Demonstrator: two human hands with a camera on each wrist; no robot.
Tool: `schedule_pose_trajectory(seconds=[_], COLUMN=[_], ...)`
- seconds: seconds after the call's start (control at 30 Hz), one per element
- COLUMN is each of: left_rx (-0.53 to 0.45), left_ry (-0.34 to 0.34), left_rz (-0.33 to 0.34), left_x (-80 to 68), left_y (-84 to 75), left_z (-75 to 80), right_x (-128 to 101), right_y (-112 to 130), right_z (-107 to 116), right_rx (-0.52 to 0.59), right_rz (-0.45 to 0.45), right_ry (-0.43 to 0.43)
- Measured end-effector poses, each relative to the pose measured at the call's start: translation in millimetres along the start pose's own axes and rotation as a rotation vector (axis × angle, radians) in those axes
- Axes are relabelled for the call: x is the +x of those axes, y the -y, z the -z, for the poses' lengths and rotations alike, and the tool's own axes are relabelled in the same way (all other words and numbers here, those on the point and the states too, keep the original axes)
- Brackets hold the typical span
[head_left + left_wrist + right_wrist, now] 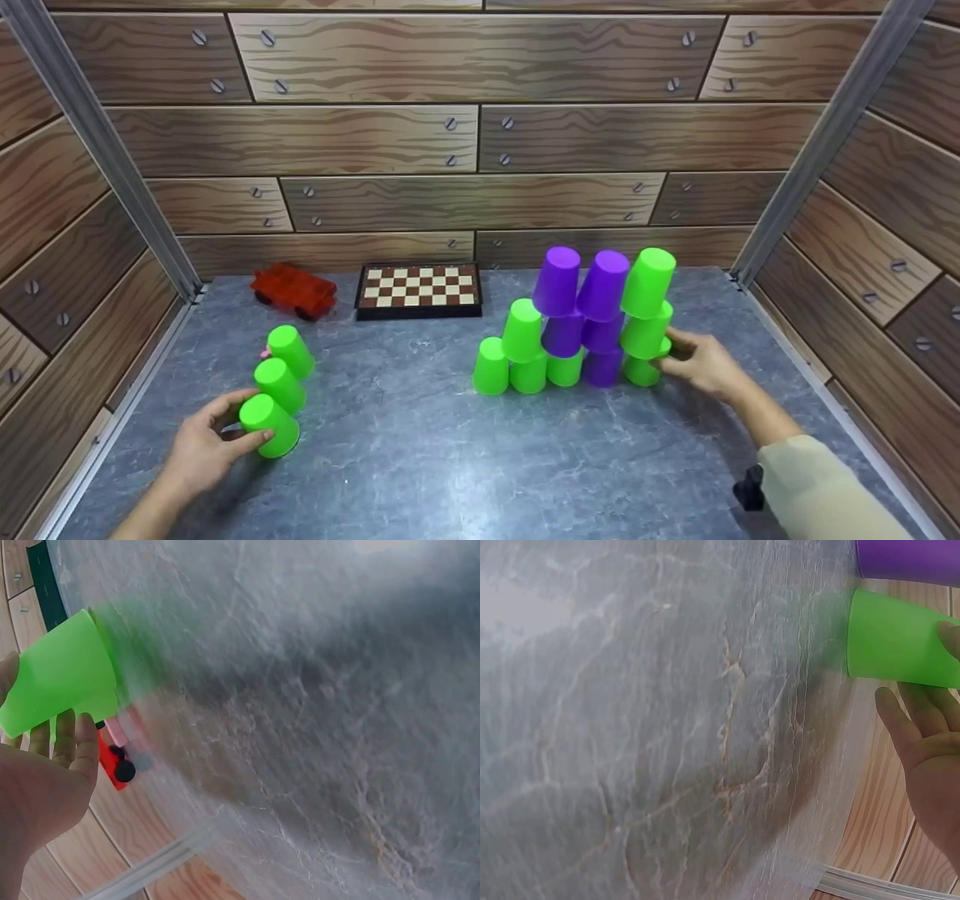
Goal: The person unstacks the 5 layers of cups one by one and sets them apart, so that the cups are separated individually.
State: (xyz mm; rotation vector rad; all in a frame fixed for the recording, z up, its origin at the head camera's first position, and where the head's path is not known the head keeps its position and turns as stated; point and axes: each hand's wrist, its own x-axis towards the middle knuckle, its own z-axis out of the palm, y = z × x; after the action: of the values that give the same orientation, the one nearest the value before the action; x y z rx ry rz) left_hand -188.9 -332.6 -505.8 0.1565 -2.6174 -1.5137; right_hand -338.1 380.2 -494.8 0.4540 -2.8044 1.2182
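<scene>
While fingers curl, green cup (pixel 270 426) fills left grip (pixel 206 442)

No readable text, label or number on anything.

At lower left of the frame, three upturned green plastic cups (pixel 279 390) line up on the grey marbled table (pixel 420 457). The green-and-purple cup wall (pixel 585 322) stands centre-right; red toy car (pixel 293 289) and folding chessboard (pixel 419 289) sit behind.

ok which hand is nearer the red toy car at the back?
Left. The left hand holds a green cup on the same side as the red toy car; the right hand is across the table at the cup stack.
</scene>
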Motion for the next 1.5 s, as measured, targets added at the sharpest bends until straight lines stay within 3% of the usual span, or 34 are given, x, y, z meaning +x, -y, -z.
schedule_pose_trajectory(seconds=[0.17,0.37,0.53,0.73,0.93,1.1,1.3,1.5], left_rx=[0.007,-0.014,-0.005,0.041,0.033,-0.024,-0.101,-0.17], left_ry=[-0.006,-0.026,-0.04,-0.101,-0.096,-0.016,0.112,0.203], left_rz=[0.0,-0.059,-0.101,-0.227,-0.372,-0.437,-0.527,-0.58], left_x=[-0.8,-0.8,-2.0,-1.5,10.7,34.5,62.5,82.6], left_y=[1.5,2.6,-5.5,-36.6,-95.5,-154.3,-210.9,-255.9], left_z=[1.2,-0.7,3.9,15.9,14.7,-11.2,-64.5,-118.7], right_x=[1,1,0,0,0,-1,-2,1], right_y=[2,0,-2,-1,0,-2,-5,-3], right_z=[0,0,-1,-2,-2,1,2,0], right_rx=[0.014,0.029,0.018,0.018,-0.003,-0.006,0.02,0.022], right_rz=[0.006,-0.01,0.008,-0.001,0.004,0.008,-0.01,-0.016], right_ry=[0.007,-0.002,-0.011,-0.014,-0.012,-0.009,-0.009,-0.008])
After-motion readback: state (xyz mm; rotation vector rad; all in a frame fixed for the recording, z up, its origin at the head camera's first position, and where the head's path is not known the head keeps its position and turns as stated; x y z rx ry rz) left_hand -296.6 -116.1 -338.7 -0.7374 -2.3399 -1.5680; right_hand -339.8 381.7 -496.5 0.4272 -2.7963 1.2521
